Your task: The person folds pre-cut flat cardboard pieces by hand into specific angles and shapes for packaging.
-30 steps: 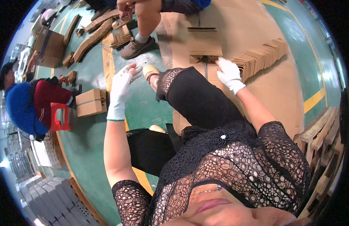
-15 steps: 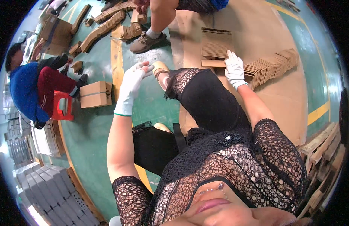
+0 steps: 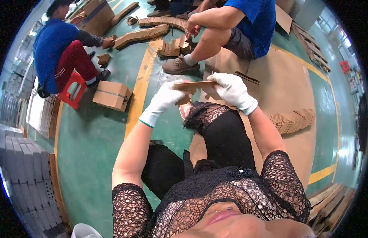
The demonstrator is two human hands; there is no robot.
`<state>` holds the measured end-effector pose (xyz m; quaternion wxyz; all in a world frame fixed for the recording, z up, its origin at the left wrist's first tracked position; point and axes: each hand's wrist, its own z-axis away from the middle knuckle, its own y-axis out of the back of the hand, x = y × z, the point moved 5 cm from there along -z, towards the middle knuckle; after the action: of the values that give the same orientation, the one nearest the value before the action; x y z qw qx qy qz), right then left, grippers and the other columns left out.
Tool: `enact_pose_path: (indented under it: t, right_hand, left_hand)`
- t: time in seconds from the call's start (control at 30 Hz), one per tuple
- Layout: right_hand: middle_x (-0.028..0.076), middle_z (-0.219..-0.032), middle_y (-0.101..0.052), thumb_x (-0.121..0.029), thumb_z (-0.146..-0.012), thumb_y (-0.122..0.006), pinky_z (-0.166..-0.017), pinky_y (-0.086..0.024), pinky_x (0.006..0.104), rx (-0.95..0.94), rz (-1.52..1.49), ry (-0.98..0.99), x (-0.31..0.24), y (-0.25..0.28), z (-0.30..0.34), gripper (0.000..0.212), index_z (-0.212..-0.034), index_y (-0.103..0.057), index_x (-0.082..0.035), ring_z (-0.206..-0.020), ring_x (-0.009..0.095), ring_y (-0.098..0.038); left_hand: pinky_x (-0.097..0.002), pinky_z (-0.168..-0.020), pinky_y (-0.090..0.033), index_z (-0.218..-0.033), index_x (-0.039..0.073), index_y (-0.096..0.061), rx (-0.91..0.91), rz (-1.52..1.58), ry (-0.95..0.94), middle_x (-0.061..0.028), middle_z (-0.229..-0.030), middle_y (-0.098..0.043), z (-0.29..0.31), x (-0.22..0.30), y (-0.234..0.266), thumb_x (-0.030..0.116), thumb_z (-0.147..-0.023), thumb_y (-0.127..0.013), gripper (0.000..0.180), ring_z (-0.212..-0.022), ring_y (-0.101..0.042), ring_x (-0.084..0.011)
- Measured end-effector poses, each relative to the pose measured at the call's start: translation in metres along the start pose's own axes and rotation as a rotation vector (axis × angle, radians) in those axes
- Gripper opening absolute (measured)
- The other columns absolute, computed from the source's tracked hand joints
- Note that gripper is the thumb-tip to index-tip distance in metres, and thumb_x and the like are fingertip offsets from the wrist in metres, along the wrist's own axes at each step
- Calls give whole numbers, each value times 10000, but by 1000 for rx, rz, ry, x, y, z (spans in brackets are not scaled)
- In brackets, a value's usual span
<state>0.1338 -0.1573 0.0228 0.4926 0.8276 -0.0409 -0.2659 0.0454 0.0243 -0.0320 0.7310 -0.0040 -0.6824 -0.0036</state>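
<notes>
Above my knees, a flat brown cardboard piece point(image 3: 196, 85) with notched lower edges spans the gap between my hands. My left hand point(image 3: 167, 97), in a white glove, is closed on its left end. The gloved fingers of my right hand point(image 3: 233, 91) pinch its right end. Just past that hand lies a cardboard stack point(image 3: 248, 77), mostly hidden by the hand. A leaning row of folded cardboard pieces point(image 3: 293, 121) rests to the right of my right forearm.
A large cardboard sheet point(image 3: 287, 91) covers the floor on the right. One co-worker point(image 3: 251, 23) sits ahead, another point(image 3: 59, 47) on a red stool at the left. A closed carton point(image 3: 111, 95) stands between. Curved rows of cardboard pieces point(image 3: 142, 35) lie farther off. Wooden pallets point(image 3: 331, 204) are at lower right.
My hands have come together and now hold a cardboard piece. Before, my left hand was empty and my right hand was at the stack. The view has shifted, showing more of the co-workers.
</notes>
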Motion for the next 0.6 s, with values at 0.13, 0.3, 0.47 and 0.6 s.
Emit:
enact_pose_path:
  t: [0.13,0.3,0.47,0.6]
  right_hand:
    - [131,-854,-633,-116,-794,-572,-723,-468,299,-35,-231,-30,-6,16,-31,215,-1001,-602,-65,-788,263,-622]
    - [66,-772,-608,-138,-831,-563,-708,-446,276,-145,-427,-158,2,5,-46,256,-1048,-588,-5,-746,145,-564]
    - [20,-758,-594,-198,-890,-543,-570,-450,220,-25,-704,-416,-53,-12,-48,283,-1132,-596,-61,-579,44,-523]
    - [81,-854,-636,-108,-870,-518,-674,-486,292,86,-699,-313,-50,-34,-45,301,-1164,-542,-47,-714,180,-602]
  left_hand:
    - [-269,-722,-493,-1028,-22,-616,142,147,11,-61,-926,-645,17,24,18,76,-802,-503,271,-813,-590,-113]
    - [-259,-690,-493,-1009,-24,-625,306,32,-149,-50,-868,-649,20,21,35,63,-812,-475,262,-805,-587,-103]
    - [-243,-661,-475,-1051,7,-618,568,-71,-281,-47,-841,-644,21,25,46,67,-813,-482,280,-755,-574,-86]
    - [-246,-685,-470,-1087,9,-600,622,-59,-240,-55,-861,-644,23,33,45,77,-812,-487,305,-763,-570,-90]
